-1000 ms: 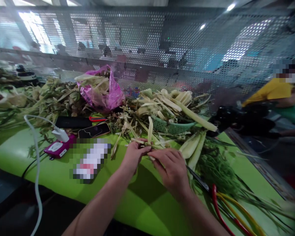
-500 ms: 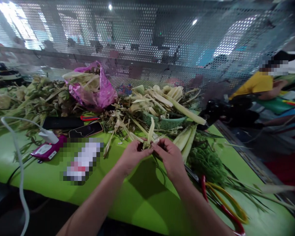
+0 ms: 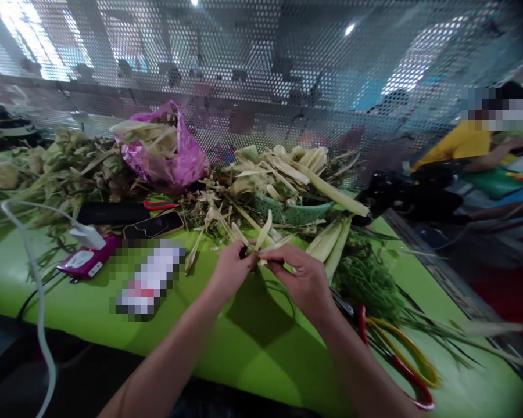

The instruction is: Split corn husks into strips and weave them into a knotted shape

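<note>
My left hand and my right hand meet above the green table, both pinched on a small bundle of pale leaf strips held between their fingertips. The strips fan upward from the pinch. Just beyond my hands lies a heap of husks and strips in a green basket. Red and yellow handled scissors lie on the table right of my right wrist, next to green fronds.
A pink plastic bag of leaves sits at the back. Two phones, a pink device with a white cable, and a leaf pile lie left. A perforated metal screen rises behind. A person in yellow sits at the right.
My hands have lifted the leaf strips slightly off the table and drawn closer together; my right hand now pinches the bundle from the side. The view has shifted a little.
</note>
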A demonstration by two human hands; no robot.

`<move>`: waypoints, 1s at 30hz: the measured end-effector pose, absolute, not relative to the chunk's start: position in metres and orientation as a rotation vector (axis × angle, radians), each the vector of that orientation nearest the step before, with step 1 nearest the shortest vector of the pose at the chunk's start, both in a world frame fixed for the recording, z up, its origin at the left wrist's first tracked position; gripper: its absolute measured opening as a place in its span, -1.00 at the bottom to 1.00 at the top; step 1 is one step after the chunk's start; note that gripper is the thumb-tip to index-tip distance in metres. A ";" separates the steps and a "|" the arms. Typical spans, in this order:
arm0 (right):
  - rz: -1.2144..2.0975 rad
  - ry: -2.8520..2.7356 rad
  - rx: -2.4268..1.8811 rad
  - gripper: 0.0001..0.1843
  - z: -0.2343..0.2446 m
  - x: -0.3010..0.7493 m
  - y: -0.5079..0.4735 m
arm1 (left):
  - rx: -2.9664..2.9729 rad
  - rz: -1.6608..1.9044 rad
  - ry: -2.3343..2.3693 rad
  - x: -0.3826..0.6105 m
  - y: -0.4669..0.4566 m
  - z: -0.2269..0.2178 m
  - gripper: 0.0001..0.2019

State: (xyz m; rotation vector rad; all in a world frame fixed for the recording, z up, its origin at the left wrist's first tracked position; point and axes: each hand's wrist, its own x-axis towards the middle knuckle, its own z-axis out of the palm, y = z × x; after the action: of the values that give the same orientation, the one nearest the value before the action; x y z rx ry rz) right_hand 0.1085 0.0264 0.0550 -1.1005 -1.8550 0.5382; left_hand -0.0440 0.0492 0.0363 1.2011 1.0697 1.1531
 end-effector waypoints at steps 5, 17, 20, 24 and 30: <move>0.382 -1.741 -1.163 -0.92 0.054 0.111 0.030 | 1.451 1.041 0.890 -0.041 0.044 0.037 -0.89; 0.661 -1.428 -1.238 -0.88 0.060 0.105 0.026 | 1.263 1.157 0.905 -0.038 0.040 0.041 -0.84; 0.838 -1.337 -1.235 -0.83 0.055 0.105 0.030 | 1.196 1.213 0.907 -0.039 0.039 0.043 -0.84; 1.102 -1.202 -1.166 -0.79 0.048 0.108 0.035 | 1.154 1.158 0.888 -0.039 0.038 0.044 -0.81; 0.593 -1.457 -1.162 -0.87 0.049 0.109 0.028 | 1.076 1.101 0.938 -0.037 0.042 0.036 -0.81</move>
State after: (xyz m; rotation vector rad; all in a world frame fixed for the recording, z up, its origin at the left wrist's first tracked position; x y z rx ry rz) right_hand 0.1087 0.0284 0.0488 -1.1625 -1.4569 0.5931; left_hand -0.0369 0.0415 0.0361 1.0764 0.9378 1.1006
